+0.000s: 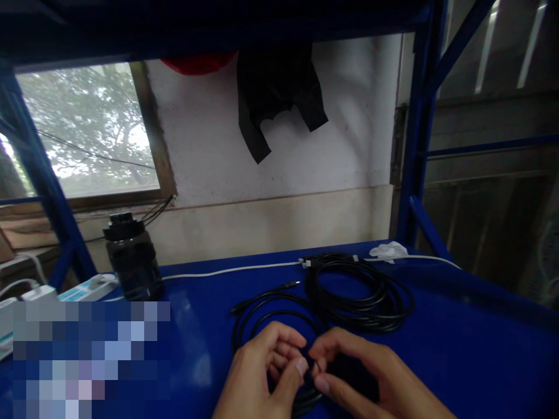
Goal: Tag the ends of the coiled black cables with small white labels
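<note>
Both my hands are over a coil of black cable (308, 401) on the blue tabletop. The cable's loops show behind and below my fingers, and one metal-tipped plug end (292, 284) lies beyond them. My left hand (268, 369) is curled, its thumb pressed toward the bent fingers; what it holds, if anything, is hidden. My right hand (362, 369) pinches at a thin dark piece (317, 365) between thumb and fingers, too small to name. The fingertips of the two hands almost meet. A second coil of black cable (362, 320) lies just beyond my right hand.
A dark bottle (133, 256) and a white power strip (89, 287) stand at the left. A white cord (231, 270) runs along the table's back, near crumpled white tissue (388, 251). Blue rack posts (421, 145) frame the table (480, 349). A pixelated patch hides the lower left.
</note>
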`<state>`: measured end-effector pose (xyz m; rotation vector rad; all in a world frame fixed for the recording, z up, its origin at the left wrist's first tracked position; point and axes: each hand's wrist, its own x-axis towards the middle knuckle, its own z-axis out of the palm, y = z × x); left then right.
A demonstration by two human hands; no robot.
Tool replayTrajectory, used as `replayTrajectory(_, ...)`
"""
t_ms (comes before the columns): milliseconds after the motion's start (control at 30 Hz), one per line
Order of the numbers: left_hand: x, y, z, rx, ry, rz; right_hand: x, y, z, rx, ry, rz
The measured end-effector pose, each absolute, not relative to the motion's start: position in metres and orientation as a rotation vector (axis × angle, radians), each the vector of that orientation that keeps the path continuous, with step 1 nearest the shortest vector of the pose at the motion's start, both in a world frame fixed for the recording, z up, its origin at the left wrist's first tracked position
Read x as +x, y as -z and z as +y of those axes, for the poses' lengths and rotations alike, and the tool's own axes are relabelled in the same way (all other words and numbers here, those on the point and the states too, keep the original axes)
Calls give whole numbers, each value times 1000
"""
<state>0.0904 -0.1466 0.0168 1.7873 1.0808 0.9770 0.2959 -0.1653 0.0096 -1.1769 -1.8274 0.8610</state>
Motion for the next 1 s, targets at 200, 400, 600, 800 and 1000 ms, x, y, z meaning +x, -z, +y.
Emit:
replayTrajectory(200,100,-18,-149,1736,-999,1168,294,-17,-164,-1156,-936,-1684)
replayTrajectory(400,111,-23,-151,1675,-1031,1146,295,-13,-167,-1145,-885,-1771)
replayTrajectory(600,112,-28,-152,1607,-1015,1163,296,-14,-170,-1162,-869,-1822)
replayTrajectory(800,110,-25,-150,1586,-1036,1199,297,-14,-173,-1151,-800,-1815)
replayTrajectory(1000,114,-23,-147,1593,-1033,1234,296,-12,-174,-1100,-737,-1792)
